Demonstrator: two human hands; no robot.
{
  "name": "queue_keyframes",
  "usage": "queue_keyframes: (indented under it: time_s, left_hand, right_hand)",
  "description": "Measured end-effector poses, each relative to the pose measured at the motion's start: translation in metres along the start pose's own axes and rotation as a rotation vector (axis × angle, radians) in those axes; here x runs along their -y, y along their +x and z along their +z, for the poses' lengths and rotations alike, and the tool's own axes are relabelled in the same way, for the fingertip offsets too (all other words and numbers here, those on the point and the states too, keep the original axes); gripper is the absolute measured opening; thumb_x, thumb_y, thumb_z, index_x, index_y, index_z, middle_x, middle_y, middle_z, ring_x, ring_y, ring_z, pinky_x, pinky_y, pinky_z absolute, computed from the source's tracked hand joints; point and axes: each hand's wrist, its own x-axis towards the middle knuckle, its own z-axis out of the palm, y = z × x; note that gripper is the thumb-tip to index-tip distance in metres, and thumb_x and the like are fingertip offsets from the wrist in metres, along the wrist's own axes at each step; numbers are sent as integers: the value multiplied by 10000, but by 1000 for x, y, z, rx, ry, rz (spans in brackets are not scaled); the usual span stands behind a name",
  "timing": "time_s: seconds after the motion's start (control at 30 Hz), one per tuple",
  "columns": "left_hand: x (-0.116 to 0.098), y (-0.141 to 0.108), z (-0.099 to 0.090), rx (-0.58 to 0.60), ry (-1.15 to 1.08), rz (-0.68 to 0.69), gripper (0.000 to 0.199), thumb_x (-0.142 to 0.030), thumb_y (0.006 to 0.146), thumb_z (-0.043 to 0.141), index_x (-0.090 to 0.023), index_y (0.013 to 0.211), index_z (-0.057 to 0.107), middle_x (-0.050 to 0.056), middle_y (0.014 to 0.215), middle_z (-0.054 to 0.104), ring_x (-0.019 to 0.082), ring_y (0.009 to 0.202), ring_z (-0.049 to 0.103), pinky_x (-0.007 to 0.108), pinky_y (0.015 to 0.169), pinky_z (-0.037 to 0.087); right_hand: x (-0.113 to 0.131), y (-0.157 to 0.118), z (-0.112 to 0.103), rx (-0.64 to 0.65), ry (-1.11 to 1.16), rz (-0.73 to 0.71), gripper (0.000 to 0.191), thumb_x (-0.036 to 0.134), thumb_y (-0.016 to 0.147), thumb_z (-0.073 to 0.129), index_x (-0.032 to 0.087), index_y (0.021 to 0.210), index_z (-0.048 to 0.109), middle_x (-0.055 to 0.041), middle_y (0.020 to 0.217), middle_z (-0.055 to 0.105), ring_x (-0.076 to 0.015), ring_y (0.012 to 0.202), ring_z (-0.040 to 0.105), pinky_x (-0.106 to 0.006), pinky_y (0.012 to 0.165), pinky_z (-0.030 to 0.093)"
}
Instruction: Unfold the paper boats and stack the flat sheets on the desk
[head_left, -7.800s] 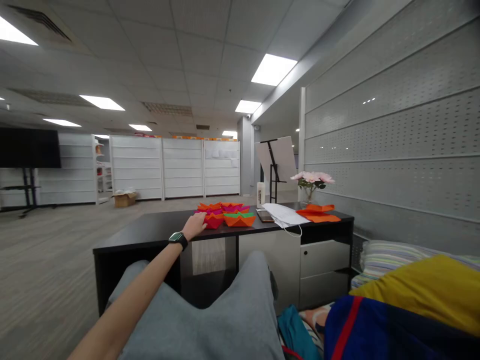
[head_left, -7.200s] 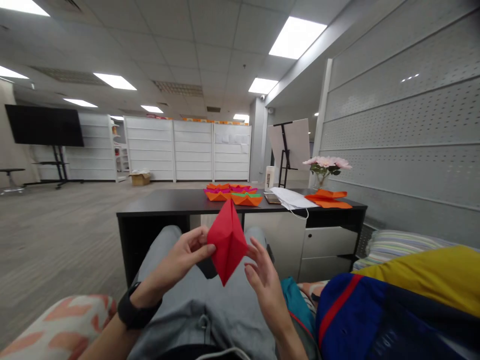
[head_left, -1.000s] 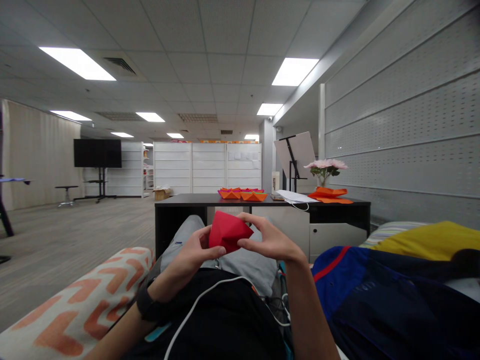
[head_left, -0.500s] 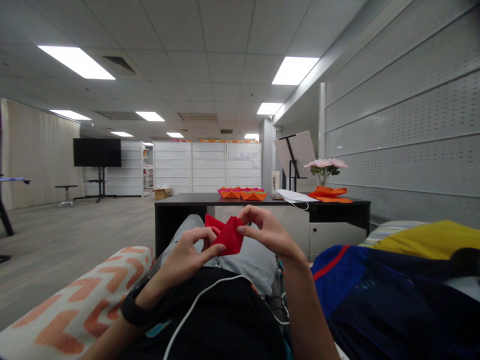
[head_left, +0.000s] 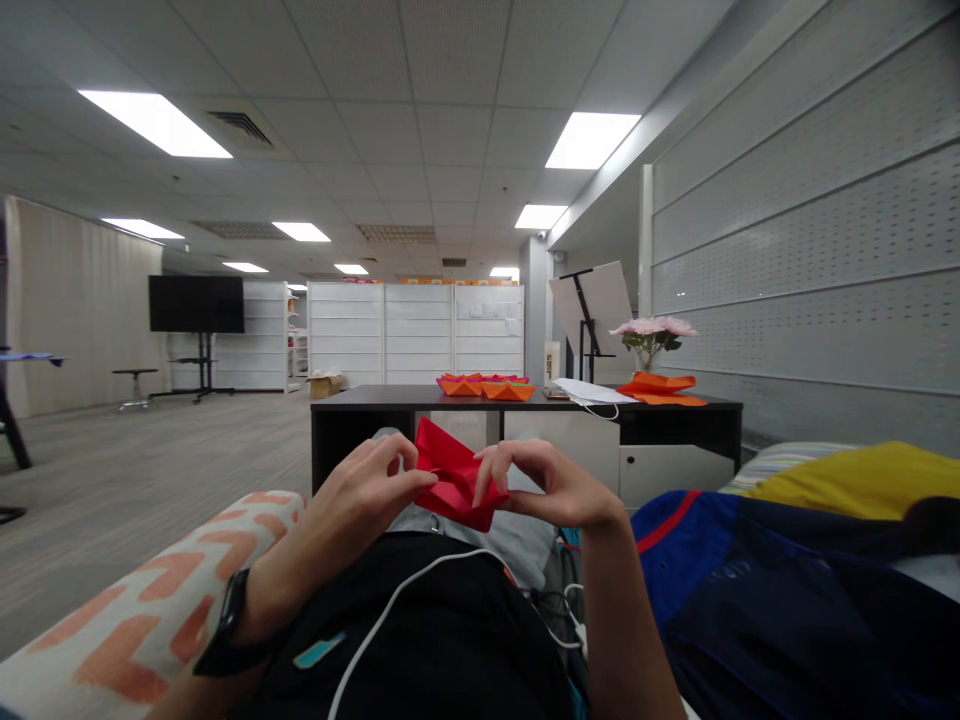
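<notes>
Above the lap (head_left: 527, 546), left hand (head_left: 351, 503) and right hand (head_left: 553, 484) pinch red paper (head_left: 459, 493).

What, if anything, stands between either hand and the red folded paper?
Nothing visible does: the left hand pinches the red folded paper on its left side, and the right hand holds its right end. The dark table stands beyond them, not between.
</notes>
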Motion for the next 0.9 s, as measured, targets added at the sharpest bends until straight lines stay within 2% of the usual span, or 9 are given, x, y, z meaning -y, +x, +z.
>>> queue_keyframes:
  time_s: [0.07,0.17,0.23,0.33,0.4,0.5,0.57,0.7,0.9]
  left_hand:
    - [0,0,0,-4,6,5,164,-110,956,536,-214,1009,652,56,1010,603,181,874,570,316,791,484]
    - [2,0,-1,44,-12,-4,176,-74,952,519,-200,1049,597,89,1196,604,222,1092,562,363,923,451]
    - [3,0,-3,66,-10,9,200,-63,958,505,-199,1087,574,79,1197,629,226,1125,559,370,943,425]
    - [3,0,-5,67,14,54,194,-74,975,487,-193,1104,569,59,1130,679,222,1098,578,372,941,401]
    - [2,1,-6,64,30,94,180,-96,989,475,-189,1105,577,55,1116,695,217,1078,589,369,935,394]
    - [-3,2,-8,68,30,170,179,-123,1008,445,-181,1099,588,58,1113,706,214,1070,597,358,913,399]
    - [-6,3,-10,69,18,204,182,-142,1017,432,-171,1093,595,64,1107,711,215,1065,598,351,907,412]
    - [-12,3,-13,52,-11,202,178,-180,1010,464,-166,1106,614,80,1111,716,223,1070,597,339,906,471]
    - [-17,6,-20,22,-81,215,213,-161,1003,461,-165,1132,631,102,1095,722,221,1062,619,321,879,549]
  right_hand:
    - [4,0,-1,55,-9,9,146,271,917,623,204,799,570,-81,919,705,-216,885,654,-386,867,506]
    - [9,-1,-3,91,-25,34,195,341,909,625,212,776,566,-84,943,715,-229,902,658,-403,894,506]
    - [11,0,-5,85,-28,61,294,486,901,611,210,801,588,-82,961,708,-239,919,649,-405,916,493]
    - [12,2,-3,34,-70,154,538,641,965,361,205,782,618,-61,881,684,-217,853,628,-365,876,484]
    - [12,5,3,-34,-189,254,485,572,987,381,205,793,633,-36,821,669,-187,769,609,-314,765,481]
    - [10,9,18,-126,-400,373,118,336,898,633,221,924,634,5,820,683,-153,691,603,-260,640,438]
    - [8,12,27,-168,-487,406,140,251,839,685,227,957,615,15,819,689,-150,684,611,-257,631,427]
    - [4,18,37,-259,-598,478,228,286,755,763,207,888,595,-20,839,681,-188,751,625,-287,659,435]
    - [3,25,41,-199,-402,443,221,227,754,731,211,940,612,-20,883,716,-189,769,659,-269,661,461]
